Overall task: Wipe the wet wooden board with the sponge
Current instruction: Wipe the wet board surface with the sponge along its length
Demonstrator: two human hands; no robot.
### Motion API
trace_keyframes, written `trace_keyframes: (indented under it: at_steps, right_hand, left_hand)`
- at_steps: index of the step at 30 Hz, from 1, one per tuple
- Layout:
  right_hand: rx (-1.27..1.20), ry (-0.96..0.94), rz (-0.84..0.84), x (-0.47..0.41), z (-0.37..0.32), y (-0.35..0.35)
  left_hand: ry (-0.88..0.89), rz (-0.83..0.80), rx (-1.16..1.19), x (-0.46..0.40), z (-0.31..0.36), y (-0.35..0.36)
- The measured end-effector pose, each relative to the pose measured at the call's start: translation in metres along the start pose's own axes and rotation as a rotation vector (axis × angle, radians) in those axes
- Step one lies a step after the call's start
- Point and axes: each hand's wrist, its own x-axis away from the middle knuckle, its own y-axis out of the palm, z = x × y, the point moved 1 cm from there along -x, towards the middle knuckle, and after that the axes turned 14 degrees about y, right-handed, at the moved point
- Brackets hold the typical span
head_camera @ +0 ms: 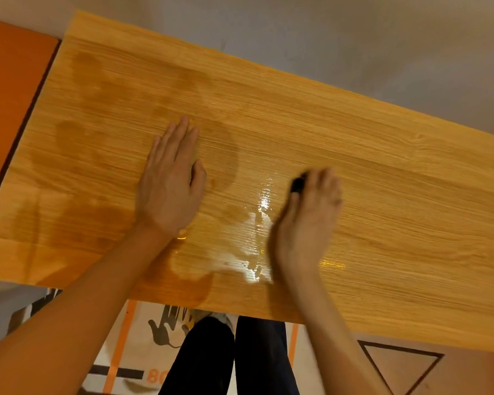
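Dark trousers (234, 357) nearest, below the board's (382, 172) front edge. Shiny puddle (258, 223) between both hands. Left hand (170, 183) flat on damp wood, fingers together, holding nothing. Right hand (308, 220) blurred, curled over a dark sponge (298, 184).

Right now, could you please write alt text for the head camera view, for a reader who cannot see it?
A person's right hand presses a dark sponge onto a wet wooden board, beside a shiny puddle. The left hand lies flat on the board, with darker damp patches to its left.
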Motion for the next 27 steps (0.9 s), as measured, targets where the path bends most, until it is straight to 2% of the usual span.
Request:
trace_keyframes:
  at_steps: [3, 6, 8, 11, 13, 15, 19, 22, 24, 27]
  right_hand:
    - [-0.032, -0.241, -0.144, 0.046, -0.049, 0.023]
    - [0.057, -0.483, -0.245, 0.028, -0.031, 0.009]
    - [0.090, -0.423, -0.209, 0.001, 0.019, -0.014]
    - [0.029, -0.058, -0.119, -0.030, 0.093, -0.044]
    - [-0.011, 0.089, -0.068, -0.023, 0.092, -0.042]
    - [-0.005, 0.065, -0.056, 0.001, 0.056, -0.026]
    - [-0.019, -0.293, -0.181, 0.061, -0.022, 0.012]
    - [0.046, -0.491, -0.248, 0.053, -0.014, 0.003]
    - [0.084, -0.425, -0.233, 0.032, 0.026, -0.018]
    - [0.046, -0.123, -0.154, 0.008, 0.095, -0.048]
  left_hand:
    - [-0.005, -0.011, -0.006, 0.000, 0.001, -0.001]
    - [-0.016, -0.030, -0.009, -0.001, 0.002, -0.003]
    - [-0.022, -0.038, 0.003, -0.001, 0.002, -0.003]
    - [-0.026, -0.034, 0.004, -0.001, 0.002, -0.003]
    - [-0.023, -0.033, -0.008, -0.002, 0.002, -0.002]
    - [-0.022, -0.026, -0.014, -0.002, 0.000, -0.002]
    - [-0.016, -0.014, -0.023, -0.002, 0.001, -0.002]
    - [-0.017, -0.025, -0.030, -0.001, 0.002, -0.003]
    - [-0.015, -0.021, -0.023, -0.002, 0.002, -0.004]
    - [-0.014, -0.012, -0.008, -0.003, 0.002, -0.003]
